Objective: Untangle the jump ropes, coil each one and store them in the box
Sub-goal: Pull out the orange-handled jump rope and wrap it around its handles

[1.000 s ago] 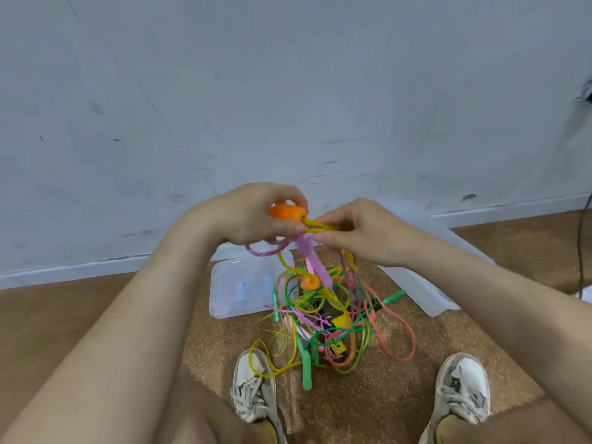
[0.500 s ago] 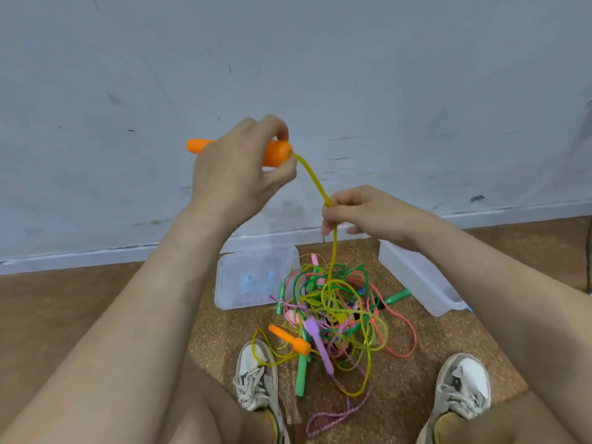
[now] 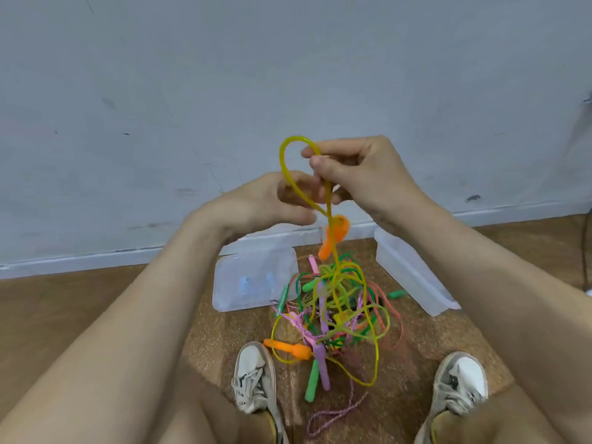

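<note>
A tangle of jump ropes point(image 3: 333, 302) in green, pink, purple, yellow and coral lies on the cork floor between my feet. My right hand point(image 3: 358, 174) pinches a loop of the yellow rope point(image 3: 288, 161) above the pile. An orange handle point(image 3: 334, 238) of that rope dangles just under my hands. My left hand point(image 3: 266, 200) is half curled beside the loop, its fingers touching the yellow cord. The rope's other orange handle point(image 3: 288, 347) rests on the floor by my left shoe. A clear plastic box point(image 3: 413, 277) stands to the right of the pile.
The box's clear lid point(image 3: 253, 280) lies flat left of the tangle. A grey wall with a white skirting board point(image 3: 96, 254) runs close behind. My white shoes point(image 3: 256, 379) flank the pile. A green handle point(image 3: 312, 382) and a purple handle point(image 3: 323, 370) stick out toward me.
My left hand let the orange handle drop and came down to the centre. My right hand rose, taking up a loop of yellow rope; the handle now hangs below both hands.
</note>
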The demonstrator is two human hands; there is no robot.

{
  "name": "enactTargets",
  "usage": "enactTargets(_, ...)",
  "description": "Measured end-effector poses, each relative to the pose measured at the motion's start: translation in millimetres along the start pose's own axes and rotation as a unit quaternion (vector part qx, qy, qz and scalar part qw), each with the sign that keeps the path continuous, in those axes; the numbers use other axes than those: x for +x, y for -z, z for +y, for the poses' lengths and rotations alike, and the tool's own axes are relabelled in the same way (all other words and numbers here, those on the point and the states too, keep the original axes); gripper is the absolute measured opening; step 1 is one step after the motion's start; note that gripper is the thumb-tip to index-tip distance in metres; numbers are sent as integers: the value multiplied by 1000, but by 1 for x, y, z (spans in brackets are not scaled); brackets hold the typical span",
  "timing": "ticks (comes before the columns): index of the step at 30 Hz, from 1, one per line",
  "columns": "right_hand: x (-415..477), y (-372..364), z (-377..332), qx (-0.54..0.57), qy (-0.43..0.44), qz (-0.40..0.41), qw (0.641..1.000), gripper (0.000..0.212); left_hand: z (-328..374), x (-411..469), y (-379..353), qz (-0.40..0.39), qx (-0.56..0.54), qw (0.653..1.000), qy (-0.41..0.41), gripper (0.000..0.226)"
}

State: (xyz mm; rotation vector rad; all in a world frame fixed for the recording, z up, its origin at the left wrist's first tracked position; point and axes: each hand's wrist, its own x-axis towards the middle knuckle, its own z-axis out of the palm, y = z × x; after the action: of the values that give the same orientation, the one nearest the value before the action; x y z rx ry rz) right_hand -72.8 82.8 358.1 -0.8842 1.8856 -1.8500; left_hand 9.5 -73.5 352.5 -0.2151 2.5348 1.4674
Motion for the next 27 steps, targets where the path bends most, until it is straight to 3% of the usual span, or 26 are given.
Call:
enactTargets(2,0,3,-2,66,-22,0,998,10,12,0,-11,11,-111,993,-33,12)
enactTargets(6,6,19,26,144,-138,-20,980,20,21,4,-17,168,-150,970,-93,42)
enactTargets(9,-1,14,66,108,-273,-111,950,36,29,3,-18,176,-193,955,-139,43)
enactTargets(11,-17,2,99,-29,-341,-205,917,30,38,-1,-14,189,-248,934,-178,41)
enactTargets(13,-26,-5,134,-270,-296,-314,861,52,48,-7,-4,199,-315,900,-227,42)
enactTargets(15,-30,-9,154,-391,-240,-351,816,58,55,-14,10,190,-387,860,-274,44)
enactTargets(17,-31,-8,163,-451,-205,-334,802,47,56,-22,22,181,-443,824,-303,45)
enactTargets(20,-34,-4,180,-396,-263,-331,815,21,56,-33,30,164,-492,796,-313,48)
enactTargets(24,-29,-13,182,-346,-273,-286,851,24,53,-46,41,139,-501,797,-308,54)
enactTargets(27,-13,-20,162,-358,-278,-259,853,19,31,-51,58,164,-405,863,-253,54)
